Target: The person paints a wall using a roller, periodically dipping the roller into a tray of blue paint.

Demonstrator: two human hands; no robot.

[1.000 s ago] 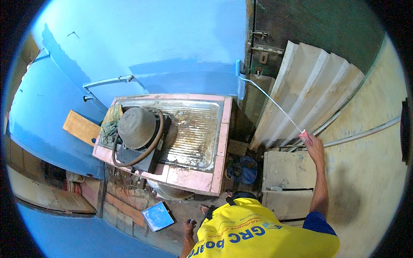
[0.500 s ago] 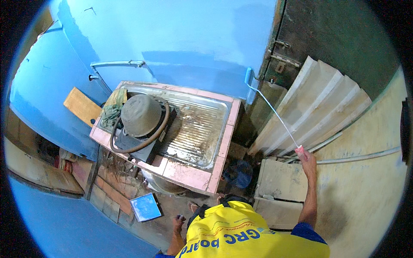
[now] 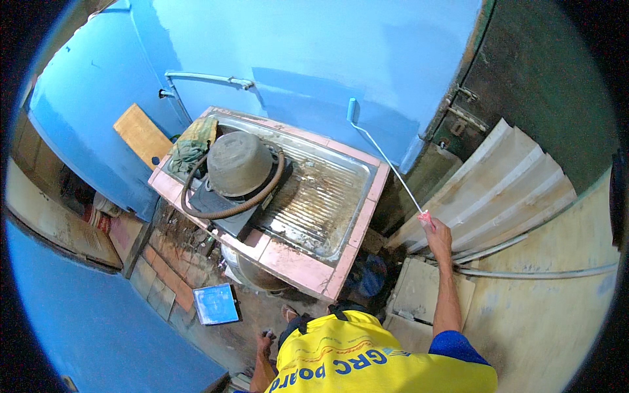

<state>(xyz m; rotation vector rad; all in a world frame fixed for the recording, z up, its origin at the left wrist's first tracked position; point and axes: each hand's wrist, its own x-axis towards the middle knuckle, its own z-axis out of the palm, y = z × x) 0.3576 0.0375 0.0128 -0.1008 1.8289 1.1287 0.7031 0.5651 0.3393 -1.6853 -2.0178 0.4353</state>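
the slim metal rod (image 3: pixel 400 180) of a paint roller (image 3: pixel 352 110) shows a smooth sheen, the painted wall (image 3: pixel 314 39) a faint gloss. glazed tile (image 3: pixel 295 263) edges the tabletop (image 3: pixel 354 243), its ribbed metal drainboard (image 3: pixel 331 216) shining through rough grime (image 3: pixel 314 171) beside a matt, dusty pot (image 3: pixel 238 164) and crumpled cloth (image 3: pixel 191 147); a wooden board (image 3: pixel 142 136) looks smooth, the corrugated sheet (image 3: pixel 501 187) dull and stained.

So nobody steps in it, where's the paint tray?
The paint tray lies on the floor, lower left in the head view, left of the left hand, near the sink counter.
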